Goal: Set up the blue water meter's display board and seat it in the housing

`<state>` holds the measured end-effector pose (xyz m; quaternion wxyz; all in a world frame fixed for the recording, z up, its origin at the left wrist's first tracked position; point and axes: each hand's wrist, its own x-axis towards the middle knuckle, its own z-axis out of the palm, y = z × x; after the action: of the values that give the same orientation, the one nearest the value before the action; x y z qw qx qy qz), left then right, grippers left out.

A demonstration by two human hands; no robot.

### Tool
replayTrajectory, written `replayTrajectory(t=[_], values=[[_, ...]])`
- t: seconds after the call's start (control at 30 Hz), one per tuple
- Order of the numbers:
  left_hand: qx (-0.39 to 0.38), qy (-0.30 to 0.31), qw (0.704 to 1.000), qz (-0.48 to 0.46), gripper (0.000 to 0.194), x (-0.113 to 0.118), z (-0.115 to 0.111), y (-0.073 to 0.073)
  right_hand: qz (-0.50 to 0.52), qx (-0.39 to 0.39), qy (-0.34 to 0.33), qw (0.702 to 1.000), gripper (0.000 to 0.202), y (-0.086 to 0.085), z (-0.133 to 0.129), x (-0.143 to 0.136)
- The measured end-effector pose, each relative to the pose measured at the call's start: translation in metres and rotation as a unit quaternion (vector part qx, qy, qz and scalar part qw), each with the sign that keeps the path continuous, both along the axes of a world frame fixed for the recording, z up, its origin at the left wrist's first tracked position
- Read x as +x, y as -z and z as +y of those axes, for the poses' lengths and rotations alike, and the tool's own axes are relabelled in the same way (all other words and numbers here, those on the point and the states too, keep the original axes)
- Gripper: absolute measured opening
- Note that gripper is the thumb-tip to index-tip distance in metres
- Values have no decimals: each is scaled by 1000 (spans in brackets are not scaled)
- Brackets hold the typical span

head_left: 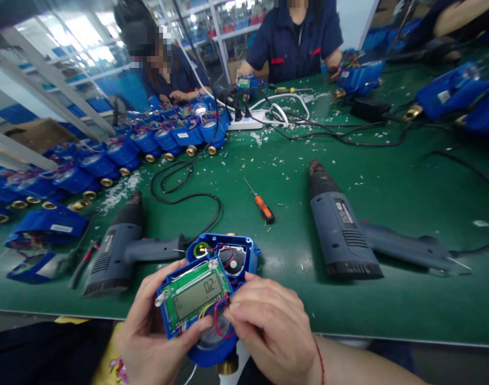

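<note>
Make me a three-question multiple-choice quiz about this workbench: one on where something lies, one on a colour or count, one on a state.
1. Where does the orange screwdriver lie?
A. between the two heat guns
B. in a hand
C. on the power strip

2. How many heat guns lie on the green table?
A. one
B. two
C. four

3. What state is the blue meter in?
A. sealed shut
C. wrapped in foil
B. open, display board lifted

Answers:
1 A: it rests on the mat between the left heat gun and the right heat gun.
2 B: one on each side.
3 B: the left hand and right hand hold it with the display board and red wires exposed.
</note>
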<state>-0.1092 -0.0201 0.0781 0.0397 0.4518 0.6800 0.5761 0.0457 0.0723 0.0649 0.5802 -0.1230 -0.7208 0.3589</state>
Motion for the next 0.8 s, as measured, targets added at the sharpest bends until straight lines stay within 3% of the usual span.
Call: replayTrajectory(t=[0.4,0.53,0.67,0.73,0.8], values=[[-11,13,999,-41,66,-2,2,-5,0,13,3,1000,11,5,1,6],[-9,44,999,-32,65,-10,4,-11,-64,-33,26,997,45,10,4,13],[-20,110,993,-23,66,-20,16,-22,-131,-93,-40,986,85,15,15,11],[-13,137,990,-42,68,-24,26,-27,-132,-127,-71,980,91,16,22,8],[11,143,987,-69,70,-30,35,-28,-123,-155,-68,978,80,15,29,5]])
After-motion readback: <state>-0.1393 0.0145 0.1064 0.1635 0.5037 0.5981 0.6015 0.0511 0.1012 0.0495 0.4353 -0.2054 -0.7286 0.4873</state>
